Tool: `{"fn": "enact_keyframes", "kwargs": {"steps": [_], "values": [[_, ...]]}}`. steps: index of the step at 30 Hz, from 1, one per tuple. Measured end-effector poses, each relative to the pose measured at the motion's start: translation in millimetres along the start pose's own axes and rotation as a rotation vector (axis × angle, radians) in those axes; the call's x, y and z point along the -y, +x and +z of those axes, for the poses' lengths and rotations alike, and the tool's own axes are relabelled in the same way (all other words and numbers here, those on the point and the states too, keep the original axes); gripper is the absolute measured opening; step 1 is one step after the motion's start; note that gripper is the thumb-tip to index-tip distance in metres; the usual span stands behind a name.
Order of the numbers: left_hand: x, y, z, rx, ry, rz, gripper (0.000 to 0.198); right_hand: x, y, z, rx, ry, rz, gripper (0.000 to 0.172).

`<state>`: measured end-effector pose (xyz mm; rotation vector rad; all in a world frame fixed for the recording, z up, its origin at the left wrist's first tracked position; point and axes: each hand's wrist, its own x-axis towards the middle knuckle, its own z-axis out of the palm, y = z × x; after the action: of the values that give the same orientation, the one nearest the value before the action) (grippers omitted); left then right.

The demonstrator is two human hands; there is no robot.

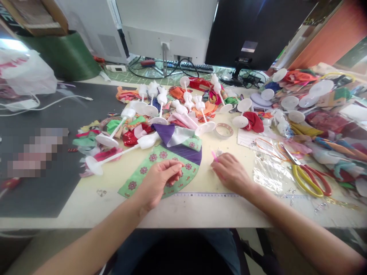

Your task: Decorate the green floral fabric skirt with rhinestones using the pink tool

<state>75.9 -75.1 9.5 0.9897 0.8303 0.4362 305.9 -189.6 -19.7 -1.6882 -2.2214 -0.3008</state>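
My left hand [160,181] lies with curled fingers on a fan-shaped green floral fabric piece [155,177], which has a purple band along its upper edge. My right hand [231,173] rests on the cream tabletop [200,212], a short way to the right of the fabric. Its fingertips pinch a small pink stick [213,155], though the fingers partly hide it. Beyond the fabric, white plastic stands with round bases [103,140] lie among heaps of colourful cloth scraps [132,137].
Yellow-and-red-handled scissors [306,179] lie on a clear plastic sheet [269,172] to the right. Further right is a heap of cloth and white stands [323,114]. A tape roll [224,130] sits ahead, a ruler [206,194] lies along the front, and a dark mat [37,191] covers the left.
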Motion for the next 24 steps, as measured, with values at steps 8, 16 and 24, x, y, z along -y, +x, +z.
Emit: {"fn": "enact_keyframes", "kwargs": {"steps": [8,16,24], "values": [[9.6,-7.8,-1.7,-0.009,-0.035,-0.034,0.023,-7.9,-4.6,-30.2,-0.17,0.188,0.344,0.025],[12.7,-12.9,-3.3,-0.007,-0.036,-0.002,0.025,48.6,28.1,-24.9,-0.08,0.684,0.323,0.031],[14.1,-19.7,-14.9,-0.043,0.004,0.067,0.019,70.3,50.5,-11.5,-0.073,0.788,0.122,0.033]]}}
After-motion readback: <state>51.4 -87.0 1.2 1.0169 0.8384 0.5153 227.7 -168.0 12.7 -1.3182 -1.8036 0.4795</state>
